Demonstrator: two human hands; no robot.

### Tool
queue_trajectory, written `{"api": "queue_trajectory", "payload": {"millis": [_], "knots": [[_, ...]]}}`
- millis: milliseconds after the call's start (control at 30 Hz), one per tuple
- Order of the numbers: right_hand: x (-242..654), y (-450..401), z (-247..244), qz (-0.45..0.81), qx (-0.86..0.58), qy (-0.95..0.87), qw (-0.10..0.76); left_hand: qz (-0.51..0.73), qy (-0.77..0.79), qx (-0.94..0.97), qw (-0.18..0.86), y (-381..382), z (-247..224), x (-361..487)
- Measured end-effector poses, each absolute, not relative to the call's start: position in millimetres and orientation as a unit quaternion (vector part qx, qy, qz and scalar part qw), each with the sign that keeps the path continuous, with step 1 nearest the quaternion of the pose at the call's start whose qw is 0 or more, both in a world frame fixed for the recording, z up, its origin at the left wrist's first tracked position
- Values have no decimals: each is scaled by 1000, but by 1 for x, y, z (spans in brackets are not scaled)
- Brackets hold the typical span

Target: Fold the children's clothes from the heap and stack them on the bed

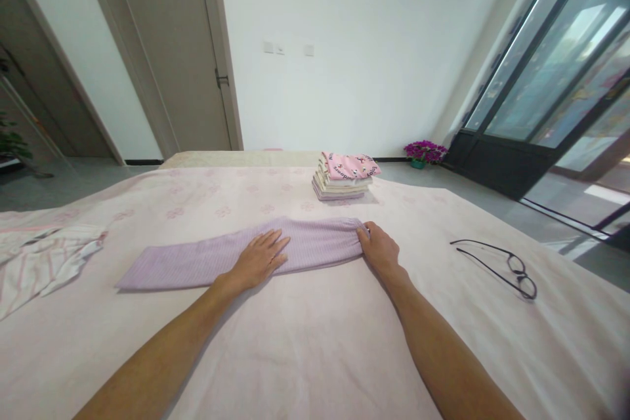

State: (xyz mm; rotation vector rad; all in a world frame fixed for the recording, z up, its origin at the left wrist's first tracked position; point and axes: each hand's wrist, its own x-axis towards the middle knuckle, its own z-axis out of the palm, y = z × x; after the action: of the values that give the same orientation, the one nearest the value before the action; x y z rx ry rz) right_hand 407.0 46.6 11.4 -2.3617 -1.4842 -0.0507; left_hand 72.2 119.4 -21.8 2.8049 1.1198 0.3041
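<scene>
Lavender striped trousers, folded lengthwise into a long strip, lie across the pale pink cover. My left hand rests flat on the middle of the strip, its fingers spread. At the right end, my right hand is closed on the gathered waistband edge. Beyond the strip stands a stack of folded clothes, with a pink printed piece on top.
Black-framed glasses lie on the cover at the right. A striped white and pink garment is spread at the far left. Purple flowers stand on the floor beyond the bed, near the glass door.
</scene>
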Motion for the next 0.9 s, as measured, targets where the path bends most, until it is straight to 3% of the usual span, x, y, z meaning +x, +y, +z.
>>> {"api": "queue_trajectory", "payload": {"millis": [433,733,900], "knots": [[416,47,2,22,-858,-492,148,130,373,918,30,97,-17,54],[417,45,2,22,-853,-492,174,171,503,838,-125,99,-23,-73],[417,45,2,19,-854,-492,169,115,606,772,-152,108,-52,-131]]}}
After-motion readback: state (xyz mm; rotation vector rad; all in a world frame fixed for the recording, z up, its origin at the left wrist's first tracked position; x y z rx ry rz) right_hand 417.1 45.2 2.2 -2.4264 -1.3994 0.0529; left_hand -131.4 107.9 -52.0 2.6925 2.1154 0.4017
